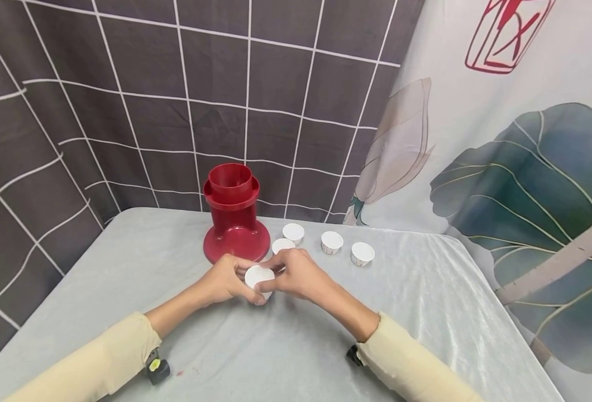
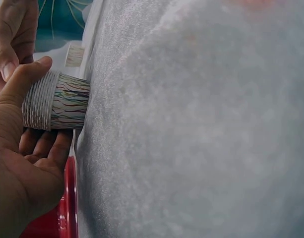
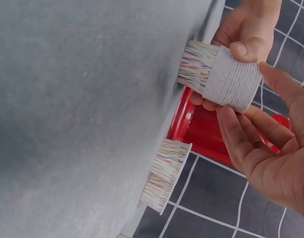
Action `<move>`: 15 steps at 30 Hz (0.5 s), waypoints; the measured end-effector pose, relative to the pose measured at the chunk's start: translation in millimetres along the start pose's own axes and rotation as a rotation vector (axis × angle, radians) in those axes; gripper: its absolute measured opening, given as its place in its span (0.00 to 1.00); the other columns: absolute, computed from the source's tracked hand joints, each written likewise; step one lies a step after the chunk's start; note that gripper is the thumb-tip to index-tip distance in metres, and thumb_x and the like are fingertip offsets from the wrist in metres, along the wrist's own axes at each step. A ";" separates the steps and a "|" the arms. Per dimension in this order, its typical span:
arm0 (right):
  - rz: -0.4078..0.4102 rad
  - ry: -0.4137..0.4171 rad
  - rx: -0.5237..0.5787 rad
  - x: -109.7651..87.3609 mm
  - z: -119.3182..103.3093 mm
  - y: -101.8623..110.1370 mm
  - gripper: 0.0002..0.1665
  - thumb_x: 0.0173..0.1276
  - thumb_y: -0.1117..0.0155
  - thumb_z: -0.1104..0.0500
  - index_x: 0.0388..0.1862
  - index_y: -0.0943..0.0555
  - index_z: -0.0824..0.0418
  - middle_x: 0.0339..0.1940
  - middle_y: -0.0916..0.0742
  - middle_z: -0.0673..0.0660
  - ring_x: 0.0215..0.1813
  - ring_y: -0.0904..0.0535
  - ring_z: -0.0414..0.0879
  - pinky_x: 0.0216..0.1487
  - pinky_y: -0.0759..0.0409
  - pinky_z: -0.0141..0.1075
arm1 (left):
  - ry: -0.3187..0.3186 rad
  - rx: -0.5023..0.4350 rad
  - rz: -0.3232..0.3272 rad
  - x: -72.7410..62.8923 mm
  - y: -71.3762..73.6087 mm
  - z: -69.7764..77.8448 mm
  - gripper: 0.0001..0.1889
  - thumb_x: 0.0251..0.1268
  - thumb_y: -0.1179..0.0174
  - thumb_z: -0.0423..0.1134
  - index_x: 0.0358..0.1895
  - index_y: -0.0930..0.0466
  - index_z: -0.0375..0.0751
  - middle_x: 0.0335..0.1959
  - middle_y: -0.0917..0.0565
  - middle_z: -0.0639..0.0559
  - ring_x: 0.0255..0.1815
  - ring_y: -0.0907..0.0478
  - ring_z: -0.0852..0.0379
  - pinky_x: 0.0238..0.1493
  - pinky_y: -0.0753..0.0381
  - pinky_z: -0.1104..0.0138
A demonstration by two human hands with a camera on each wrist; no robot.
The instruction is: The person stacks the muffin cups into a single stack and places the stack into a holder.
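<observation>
A nested stack of white paper baking cups (image 1: 259, 273) with thin coloured wavy lines stands low over the cloth in front of me. My left hand (image 1: 227, 280) grips the stack round its side, thumb in front and fingers behind. From the other side my right hand (image 1: 298, 273) pinches the rim at the stack's top between thumb and fingertips. In the right wrist view, many rims (image 3: 233, 79) show one over another, and the right fingers (image 3: 236, 131) touch the uppermost ones. Just behind the right hand is a single cup (image 1: 283, 245), partly hidden by it.
A red plastic holder (image 1: 233, 215) with a round base and an open tube stands behind the hands. Three more single cups stand to its right: a near one (image 1: 293, 232), a middle one (image 1: 332, 243) and a right one (image 1: 362, 254). Grey cloth (image 1: 426, 285) covers the table.
</observation>
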State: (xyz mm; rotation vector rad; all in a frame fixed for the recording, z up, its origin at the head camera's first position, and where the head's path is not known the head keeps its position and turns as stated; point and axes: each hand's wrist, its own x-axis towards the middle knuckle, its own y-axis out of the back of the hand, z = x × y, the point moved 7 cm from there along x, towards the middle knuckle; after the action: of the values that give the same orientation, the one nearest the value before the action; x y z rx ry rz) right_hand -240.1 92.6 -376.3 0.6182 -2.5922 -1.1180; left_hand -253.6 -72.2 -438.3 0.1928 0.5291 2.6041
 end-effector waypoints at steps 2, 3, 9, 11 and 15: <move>-0.003 0.001 -0.004 1.4 -0.9 -0.7 0.21 0.61 0.10 0.55 0.53 0.03 0.54 0.39 0.03 0.47 0.38 0.14 0.33 0.39 0.17 0.28 | -0.004 -0.007 0.002 -0.5 0.8 -0.6 0.27 0.48 0.10 0.39 0.56 0.04 0.41 0.39 0.02 0.49 0.41 0.06 0.56 0.43 0.10 0.67; -0.003 0.000 -0.004 1.8 -1.2 -0.9 0.21 0.61 0.10 0.55 0.53 0.03 0.54 0.39 0.03 0.47 0.38 0.15 0.34 0.39 0.17 0.28 | -0.006 -0.010 0.001 -0.7 0.9 -0.8 0.27 0.48 0.10 0.39 0.56 0.04 0.41 0.39 0.02 0.49 0.41 0.06 0.57 0.43 0.10 0.67; -0.004 -0.013 0.043 1.8 3.9 -2.9 0.21 0.60 0.09 0.53 0.53 0.03 0.52 0.40 0.02 0.46 0.40 0.11 0.34 0.41 0.15 0.29 | -0.003 -0.004 0.000 -2.3 1.4 -1.0 0.27 0.49 0.10 0.39 0.56 0.04 0.41 0.38 0.03 0.50 0.40 0.07 0.58 0.42 0.11 0.67; 0.003 -0.028 0.068 1.0 7.4 -2.9 0.21 0.59 0.09 0.52 0.53 0.03 0.50 0.41 0.02 0.45 0.41 0.10 0.34 0.42 0.14 0.29 | -0.002 -0.004 -0.002 -2.4 1.2 -0.4 0.27 0.49 0.09 0.40 0.56 0.04 0.42 0.38 0.03 0.50 0.40 0.08 0.57 0.42 0.11 0.68; 0.024 -0.024 0.088 1.0 12.4 -2.9 0.22 0.58 0.08 0.51 0.51 0.03 0.49 0.40 0.02 0.44 0.41 0.09 0.33 0.43 0.13 0.29 | -0.007 -0.010 -0.006 -1.7 1.2 1.2 0.27 0.49 0.10 0.40 0.56 0.04 0.42 0.38 0.02 0.50 0.40 0.08 0.57 0.42 0.11 0.68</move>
State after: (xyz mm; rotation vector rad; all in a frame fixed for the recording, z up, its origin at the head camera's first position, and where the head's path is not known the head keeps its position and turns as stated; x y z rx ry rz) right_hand -245.0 98.2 -386.7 0.5946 -2.6740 -1.0149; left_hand -252.4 -73.5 -436.8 0.1973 0.5135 2.5985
